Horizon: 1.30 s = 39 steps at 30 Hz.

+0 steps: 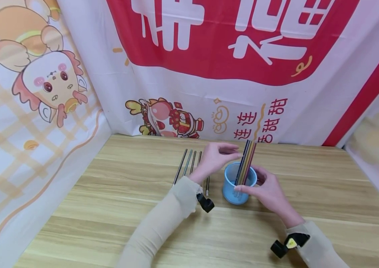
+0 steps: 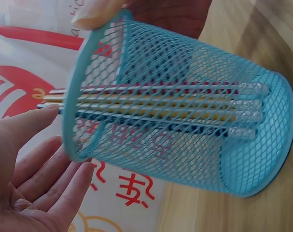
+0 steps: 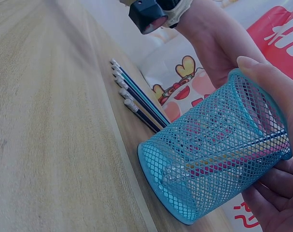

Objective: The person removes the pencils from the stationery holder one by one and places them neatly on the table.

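A light blue mesh pencil cup (image 1: 231, 194) stands on the table, held by my right hand (image 1: 271, 191) with the thumb at the near rim and the fingers around the right side. Several pencils (image 1: 247, 160) in dark blue, gold and red lean together inside, their eraser ends (image 2: 247, 104) low in the cup. Beside its left rim is my left hand (image 1: 214, 158), fingers extended and loosely spread. In the left wrist view its thumb lies at the upper part of the dark blue pencil; whether it touches is hard to tell.
Left of the cup, several dark and teal pencils (image 1: 179, 167) lie roughly parallel on the wooden table (image 1: 109, 219), partly behind my left forearm. A printed red and white cloth (image 1: 189, 70) hangs at the table's back edge, and another patterned cloth (image 1: 35, 149) borders the left side.
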### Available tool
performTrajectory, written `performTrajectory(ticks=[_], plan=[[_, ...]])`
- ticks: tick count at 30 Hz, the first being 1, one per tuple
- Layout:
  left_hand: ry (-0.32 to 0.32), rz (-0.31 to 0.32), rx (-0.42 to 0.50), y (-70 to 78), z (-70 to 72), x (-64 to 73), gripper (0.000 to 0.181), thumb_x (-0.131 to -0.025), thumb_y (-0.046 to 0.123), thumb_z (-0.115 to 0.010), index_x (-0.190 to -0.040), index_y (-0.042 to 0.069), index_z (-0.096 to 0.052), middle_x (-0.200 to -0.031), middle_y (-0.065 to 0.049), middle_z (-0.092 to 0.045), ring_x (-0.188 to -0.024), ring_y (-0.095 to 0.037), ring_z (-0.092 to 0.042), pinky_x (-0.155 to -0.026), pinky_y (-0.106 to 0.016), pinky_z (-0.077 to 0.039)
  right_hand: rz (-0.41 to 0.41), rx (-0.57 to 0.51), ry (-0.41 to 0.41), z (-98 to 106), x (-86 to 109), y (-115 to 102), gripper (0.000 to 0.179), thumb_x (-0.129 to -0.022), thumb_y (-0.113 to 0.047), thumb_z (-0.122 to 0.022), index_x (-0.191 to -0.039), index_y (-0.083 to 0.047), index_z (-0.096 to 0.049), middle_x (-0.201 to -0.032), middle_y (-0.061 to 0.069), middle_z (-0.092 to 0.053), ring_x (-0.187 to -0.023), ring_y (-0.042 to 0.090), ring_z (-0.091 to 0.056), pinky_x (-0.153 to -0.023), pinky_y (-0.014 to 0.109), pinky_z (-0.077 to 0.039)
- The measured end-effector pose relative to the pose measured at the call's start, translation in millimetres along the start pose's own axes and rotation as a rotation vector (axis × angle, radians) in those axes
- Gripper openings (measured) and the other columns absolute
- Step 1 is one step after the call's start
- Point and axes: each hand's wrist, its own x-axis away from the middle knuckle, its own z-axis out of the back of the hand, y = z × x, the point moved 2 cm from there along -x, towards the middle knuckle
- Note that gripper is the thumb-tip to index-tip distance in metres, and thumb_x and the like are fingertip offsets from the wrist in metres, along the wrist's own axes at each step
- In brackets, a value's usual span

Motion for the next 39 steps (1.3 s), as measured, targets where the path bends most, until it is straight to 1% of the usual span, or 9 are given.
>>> performTrajectory(ticks=[5,12,14,19,21,26,28,34,39], plan=[[0.002,0.002,-0.033,-2.0,-7.5,-2.8,0.032,-0.085,0.029,-0.086,-0.113,0.016,-0.078,-0.090,0.016,-0.074,-0.084,-0.003,-0.070,-0.077,-0.022,-0.059,-0.007,0.018,-0.001,0.1,-1.0,1.3,0.081,-0.080,-0.037,-0.089,-0.146,-0.008,-0.051,-0.138,0.014,-0.060,-0.123,0.031,-0.058,-0.106,0.049,-0.048],[0.020,0.005,-0.117,-6.9,-11.6,-5.7,0.031,-0.085,0.038,-0.085,-0.112,0.023,-0.079,-0.088,0.021,-0.073,-0.083,0.001,-0.068,-0.076,-0.021,-0.057,0.006,0.020,0.002,0.2,-0.9,1.1,0.081,-0.081,-0.036,-0.089,-0.146,-0.007,-0.051,-0.138,0.014,-0.060,-0.123,0.031,-0.058,-0.106,0.049,-0.048],[0.026,0.007,-0.128,-8.4,-12.4,-6.2,0.031,-0.085,0.039,-0.084,-0.111,0.024,-0.079,-0.088,0.022,-0.072,-0.082,0.002,-0.068,-0.075,-0.021,-0.057,0.007,0.022,0.004,0.1,-1.1,1.4,0.081,-0.081,-0.036,-0.089,-0.146,-0.008,-0.051,-0.137,0.013,-0.060,-0.122,0.030,-0.059,-0.105,0.049,-0.049],[0.036,0.000,-0.123,-9.0,-13.8,-5.9,0.028,-0.085,0.039,-0.084,-0.109,0.025,-0.080,-0.090,0.022,-0.073,-0.082,0.002,-0.068,-0.074,-0.022,-0.057,0.012,0.018,0.005,-0.2,-1.1,1.2,0.080,-0.080,-0.035,-0.090,-0.145,-0.008,-0.052,-0.136,0.013,-0.061,-0.121,0.029,-0.060,-0.105,0.048,-0.049],[0.036,-0.007,-0.106,-8.5,-14.7,-5.6,0.025,-0.086,0.037,-0.084,-0.108,0.025,-0.080,-0.091,0.021,-0.073,-0.083,0.001,-0.068,-0.075,-0.022,-0.058,0.017,0.010,0.005,-0.2,-0.8,0.5,0.080,-0.080,-0.034,-0.090,-0.145,-0.008,-0.052,-0.136,0.013,-0.061,-0.121,0.029,-0.060,-0.105,0.047,-0.049],[0.016,-0.023,-0.035,-7.1,-17.3,-4.1,0.022,-0.088,0.027,-0.083,-0.108,0.020,-0.080,-0.094,0.014,-0.075,-0.084,-0.002,-0.069,-0.077,-0.021,-0.058,0.022,-0.006,0.003,-0.3,0.1,-2.1,0.080,-0.080,-0.033,-0.090,-0.146,-0.009,-0.052,-0.136,0.013,-0.062,-0.120,0.028,-0.060,-0.105,0.045,-0.049],[0.013,-0.025,-0.025,-6.4,-18.0,-3.3,0.022,-0.088,0.026,-0.083,-0.109,0.018,-0.079,-0.095,0.012,-0.076,-0.085,-0.002,-0.069,-0.077,-0.021,-0.058,0.021,-0.009,0.003,-0.4,0.6,-2.9,0.080,-0.080,-0.032,-0.090,-0.146,-0.009,-0.052,-0.136,0.013,-0.062,-0.120,0.028,-0.060,-0.105,0.045,-0.050],[0.034,-0.028,-0.022,-5.4,-17.6,-1.4,0.023,-0.088,0.026,-0.083,-0.110,0.019,-0.079,-0.097,0.014,-0.075,-0.086,-0.002,-0.069,-0.078,-0.022,-0.058,0.015,-0.010,0.006,-0.6,0.4,-1.6,0.081,-0.080,-0.032,-0.091,-0.146,-0.008,-0.052,-0.136,0.013,-0.061,-0.121,0.028,-0.060,-0.105,0.045,-0.049],[0.071,-0.021,-0.011,-4.6,-14.3,-1.1,0.025,-0.087,0.031,-0.083,-0.110,0.021,-0.079,-0.095,0.017,-0.074,-0.087,-0.003,-0.069,-0.079,-0.023,-0.058,0.014,-0.009,0.007,-1.0,-0.5,0.4,0.080,-0.080,-0.033,-0.090,-0.146,-0.008,-0.052,-0.136,0.014,-0.061,-0.121,0.029,-0.060,-0.105,0.046,-0.049]])
